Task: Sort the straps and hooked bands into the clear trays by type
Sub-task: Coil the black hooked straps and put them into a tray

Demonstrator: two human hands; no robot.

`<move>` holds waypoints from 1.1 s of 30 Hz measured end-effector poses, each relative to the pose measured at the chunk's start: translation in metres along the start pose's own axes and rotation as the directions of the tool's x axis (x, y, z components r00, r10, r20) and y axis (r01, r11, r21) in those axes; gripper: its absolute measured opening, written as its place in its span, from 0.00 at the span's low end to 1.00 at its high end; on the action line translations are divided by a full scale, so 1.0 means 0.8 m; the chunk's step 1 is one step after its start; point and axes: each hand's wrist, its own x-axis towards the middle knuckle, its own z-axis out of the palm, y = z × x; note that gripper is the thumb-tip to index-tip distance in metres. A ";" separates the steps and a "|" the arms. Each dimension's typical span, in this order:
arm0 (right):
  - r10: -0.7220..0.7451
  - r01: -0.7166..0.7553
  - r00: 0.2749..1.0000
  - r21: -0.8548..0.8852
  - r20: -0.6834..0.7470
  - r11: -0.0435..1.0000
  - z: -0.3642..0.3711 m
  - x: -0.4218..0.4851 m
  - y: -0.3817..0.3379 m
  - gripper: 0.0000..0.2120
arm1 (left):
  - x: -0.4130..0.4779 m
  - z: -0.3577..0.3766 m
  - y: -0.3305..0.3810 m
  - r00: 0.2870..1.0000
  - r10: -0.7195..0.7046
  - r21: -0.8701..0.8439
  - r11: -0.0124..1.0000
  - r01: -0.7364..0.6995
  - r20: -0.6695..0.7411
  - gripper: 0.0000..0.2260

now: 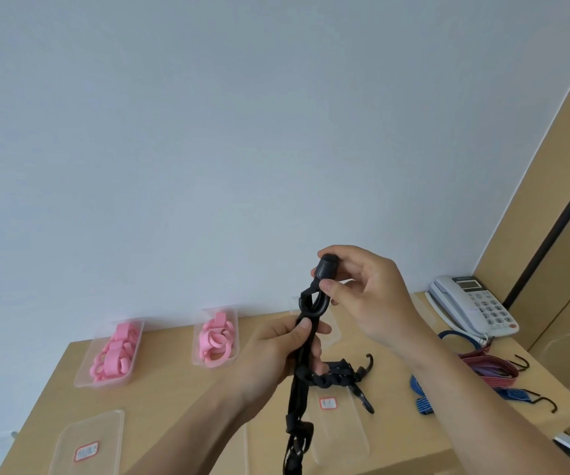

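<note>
Here, in the head view, both hands were raised above the bench [174, 389], to the left of the telephone [472, 303] that stood at the bench's far right corner. The right hand [369, 296] had its grip pinched on the capped end of a black hooked band [300, 395], with thumb and forefinger pressed on either side of the cap. The left hand [276, 351], lower and farther from the telephone, had its grip curled round the same band just under the hook's loop, the thumb lying on the front of the cord. The rest of the band hung down from that hand and ran out at the bottom edge.

Just in front of the telephone lay a red striped band [489, 366], and a blue band [420, 389] lay a little to its left. Farther left of the telephone, a bundle of black bands [341, 375] lay at the far end of a clear labelled tray [345, 437]; whether it sat inside the tray could not be told. Well left of the telephone, along the back of the bench, stood a tray of pink straps [215, 339], and beyond it another pink tray [112, 351]. Farthest from the telephone, at the near left, lay a clear tray with a red-edged label [86, 443].
</note>
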 end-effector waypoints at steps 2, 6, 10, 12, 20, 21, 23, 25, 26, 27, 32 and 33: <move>-0.039 0.037 0.999 -0.068 -0.025 0.997 0.004 -0.002 0.005 0.17 | 0.000 0.008 0.000 0.999 -0.036 -0.030 0.999 0.036 -0.015 0.19; -0.190 0.174 0.979 -0.170 -0.080 0.970 0.011 -0.010 0.016 0.18 | -0.004 0.013 0.002 0.996 -0.073 -0.054 0.996 0.070 -0.048 0.23; -0.383 0.333 0.915 -0.302 -0.126 0.894 0.023 -0.023 0.030 0.17 | -0.001 0.015 0.010 0.989 -0.143 -0.221 0.966 0.130 -0.044 0.25; -0.528 0.464 0.843 -0.359 -0.102 0.810 0.030 -0.032 0.038 0.17 | 0.001 0.016 0.020 0.989 -0.141 -0.324 0.939 0.117 -0.051 0.23; -0.510 0.491 0.860 -0.244 -0.020 0.837 0.030 -0.047 0.048 0.08 | 0.003 0.009 0.036 0.991 -0.093 -0.338 0.939 0.056 -0.094 0.17; -0.442 0.424 0.896 -0.212 -0.044 0.881 0.028 -0.046 0.044 0.06 | 0.003 0.010 0.035 0.993 -0.080 -0.329 0.943 0.049 -0.083 0.16; -0.211 0.203 0.976 -0.126 -0.056 0.971 0.024 -0.042 0.036 0.13 | 0.004 0.010 0.032 0.996 -0.047 -0.303 0.953 0.023 -0.072 0.16; 0.069 -0.064 0.993 -0.059 0.094 0.996 0.016 -0.036 0.034 0.31 | 0.004 0.010 0.032 0.998 -0.025 -0.249 0.969 0.010 -0.058 0.16; 0.172 -0.171 0.963 -0.021 0.206 0.985 0.012 -0.032 0.034 0.36 | 0.003 0.010 0.032 0.999 -0.025 -0.210 0.978 0.019 -0.029 0.17; 0.216 -0.241 0.921 0.040 0.325 0.970 0.008 -0.028 0.035 0.33 | 0.003 0.011 0.031 0.999 -0.034 -0.174 0.984 0.036 0.014 0.18; 0.133 -0.192 0.930 0.146 0.342 0.970 0.007 -0.028 0.023 0.17 | 0.006 0.006 0.023 0.991 -0.062 -0.200 0.976 0.085 0.118 0.21; 0.139 -0.198 0.939 0.163 0.316 0.967 0.010 -0.029 0.020 0.17 | 0.007 0.005 0.022 0.990 -0.060 -0.183 0.980 0.082 0.126 0.21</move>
